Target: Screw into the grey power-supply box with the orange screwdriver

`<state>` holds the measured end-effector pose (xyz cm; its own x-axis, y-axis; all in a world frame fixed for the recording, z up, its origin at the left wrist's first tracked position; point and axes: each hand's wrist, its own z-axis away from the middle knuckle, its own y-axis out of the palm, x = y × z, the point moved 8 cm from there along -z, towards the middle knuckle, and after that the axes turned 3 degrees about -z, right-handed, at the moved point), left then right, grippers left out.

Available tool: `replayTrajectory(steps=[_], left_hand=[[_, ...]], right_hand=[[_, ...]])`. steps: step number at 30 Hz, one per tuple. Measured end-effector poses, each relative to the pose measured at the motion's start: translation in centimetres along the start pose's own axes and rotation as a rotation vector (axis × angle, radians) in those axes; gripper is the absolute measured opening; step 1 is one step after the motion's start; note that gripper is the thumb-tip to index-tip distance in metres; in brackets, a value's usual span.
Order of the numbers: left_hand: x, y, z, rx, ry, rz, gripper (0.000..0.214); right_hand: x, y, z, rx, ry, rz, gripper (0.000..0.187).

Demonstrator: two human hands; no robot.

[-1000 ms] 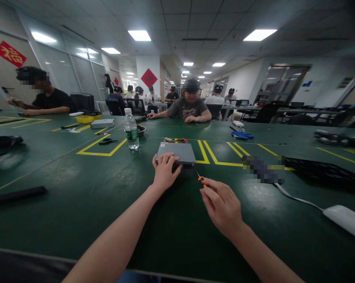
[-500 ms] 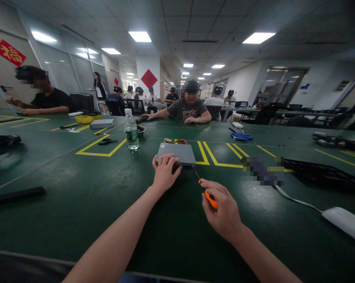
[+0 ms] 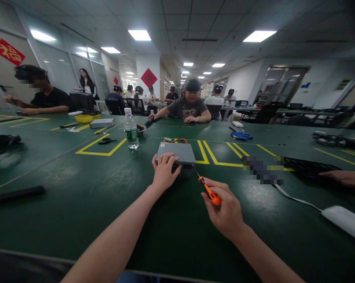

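A grey metal computer power supply [image 3: 183, 151] lies on the green table in front of me, coloured wires [image 3: 179, 140] at its far side and a socket in its near face. My left hand [image 3: 164, 173] grips its near left edge, fingers over the top and thumb at the front. In my right hand [image 3: 227, 208] is an orange and black screwdriver [image 3: 209, 191], held between thumb and fingers. Its thin shaft slants up to the near right corner of the power supply; whether the tip sits in a screw is too small to tell.
Beyond my left hand stand a water bottle [image 3: 132, 135] and a bowl [image 3: 141, 131]. Blue gloves [image 3: 241, 136] lie farther right. Another person's hand [image 3: 346, 177] touches a black mesh piece [image 3: 305, 167] at right. A white device [image 3: 344, 222] with a cable is nearer.
The screwdriver handle has turned in my right hand, and the fingers have shifted, showing more of it. Another person's hand has come in at the right. My left hand stays put.
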<state>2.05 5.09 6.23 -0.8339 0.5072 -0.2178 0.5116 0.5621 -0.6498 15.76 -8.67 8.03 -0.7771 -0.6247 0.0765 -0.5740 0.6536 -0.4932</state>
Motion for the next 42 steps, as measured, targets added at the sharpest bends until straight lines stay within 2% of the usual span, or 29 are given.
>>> replayTrajectory(steps=[6, 14, 19, 22, 28, 38, 42], left_hand=[[-0.1, 0.0, 0.0, 0.005, -0.008, -0.001, 0.024], [0.0, 0.1, 0.0, 0.008, -0.008, 0.003, 0.024], [0.1, 0.1, 0.0, 0.018, -0.007, -0.004, 0.024], [0.0, 0.1, 0.0, 0.017, -0.005, -0.001, 0.024], [0.1, 0.1, 0.0, 0.013, 0.001, 0.007, 0.025], [0.0, 0.0, 0.0, 0.004, 0.005, 0.009, 0.024], [0.0, 0.0, 0.0, 0.002, 0.004, 0.010, 0.024]], right_hand=[[1.1, 0.3, 0.0, -0.006, -0.119, 0.008, 0.028], [1.3, -0.2, -0.3, -0.032, -0.114, 0.166, 0.020], [1.6, -0.1, -0.2, -0.052, -0.159, 0.094, 0.030], [1.5, 0.2, -0.2, -0.038, -0.156, 0.060, 0.031], [1.0, -0.2, -0.2, -0.065, -0.111, 0.201, 0.025], [1.6, 0.9, 0.0, 0.026, -0.159, 0.102, 0.022], [1.2, 0.2, -0.1, -0.025, -0.108, 0.182, 0.019]])
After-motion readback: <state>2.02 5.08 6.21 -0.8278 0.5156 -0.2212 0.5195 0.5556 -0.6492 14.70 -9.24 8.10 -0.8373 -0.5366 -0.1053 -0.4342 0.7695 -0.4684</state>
